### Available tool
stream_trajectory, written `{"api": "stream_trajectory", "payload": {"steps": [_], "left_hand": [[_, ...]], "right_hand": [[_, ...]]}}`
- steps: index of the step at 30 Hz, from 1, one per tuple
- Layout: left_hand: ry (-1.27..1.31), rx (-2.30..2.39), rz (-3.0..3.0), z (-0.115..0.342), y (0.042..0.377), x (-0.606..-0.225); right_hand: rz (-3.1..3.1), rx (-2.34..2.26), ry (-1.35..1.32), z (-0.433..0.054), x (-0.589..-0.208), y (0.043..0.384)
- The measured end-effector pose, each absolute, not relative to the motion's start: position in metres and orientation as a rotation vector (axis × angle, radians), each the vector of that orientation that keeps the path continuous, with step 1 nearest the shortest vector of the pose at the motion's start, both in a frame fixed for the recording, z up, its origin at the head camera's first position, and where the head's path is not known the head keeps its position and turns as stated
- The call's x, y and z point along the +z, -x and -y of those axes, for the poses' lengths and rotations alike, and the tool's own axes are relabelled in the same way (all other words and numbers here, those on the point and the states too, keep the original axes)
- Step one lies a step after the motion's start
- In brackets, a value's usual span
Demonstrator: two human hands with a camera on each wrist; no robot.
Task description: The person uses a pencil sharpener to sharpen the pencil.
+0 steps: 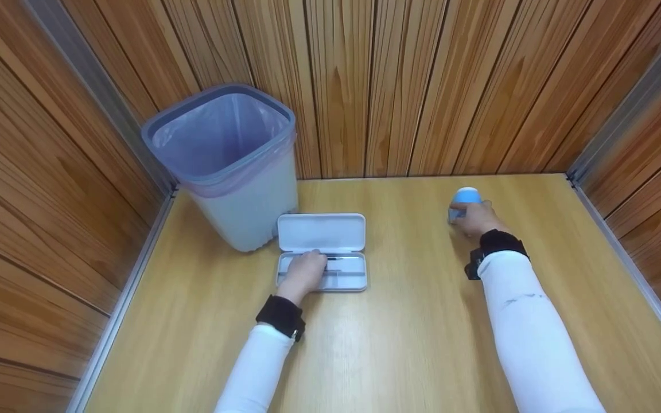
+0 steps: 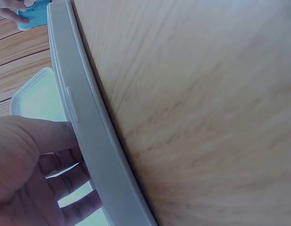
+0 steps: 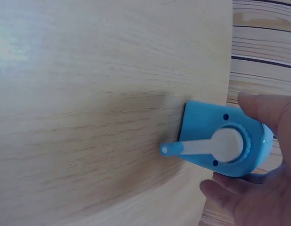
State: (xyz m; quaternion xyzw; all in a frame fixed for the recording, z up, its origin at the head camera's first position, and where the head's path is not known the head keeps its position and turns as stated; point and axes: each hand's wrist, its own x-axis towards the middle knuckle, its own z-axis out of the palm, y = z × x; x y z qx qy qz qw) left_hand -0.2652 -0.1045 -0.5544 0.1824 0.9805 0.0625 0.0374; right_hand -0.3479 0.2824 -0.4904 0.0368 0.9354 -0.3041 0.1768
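A grey-white pencil case lies on the table with its lid tipped back. My left hand reaches down into its left half. The left wrist view has the thumb at the case's front wall, which hides the fingertips; I cannot tell whether they pinch anything. A thin dark stick like a pen or pencil lies in the case beside that hand. To the right, my right hand grips a blue pencil sharpener from its rounded end. The sharpener's white crank has a blue knob.
A tall bin with a grey rim and a plastic liner stands behind the case on the left. Wood-panelled walls close off the table at the back and both sides.
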Motion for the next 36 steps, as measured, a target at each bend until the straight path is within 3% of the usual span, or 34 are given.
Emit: {"api": "stream_trajectory", "payload": {"steps": [23,36], "left_hand": [[-0.678,0.348,-3.144,0.109,0.266,-0.558],[-0.599,0.365,-3.194,0.112,0.269,-0.563]], "right_hand": [[-2.752,-0.806,0.091,-0.255,-0.499,0.325],[-2.824,-0.751,0.204,-0.246,-0.503,0.318]]}}
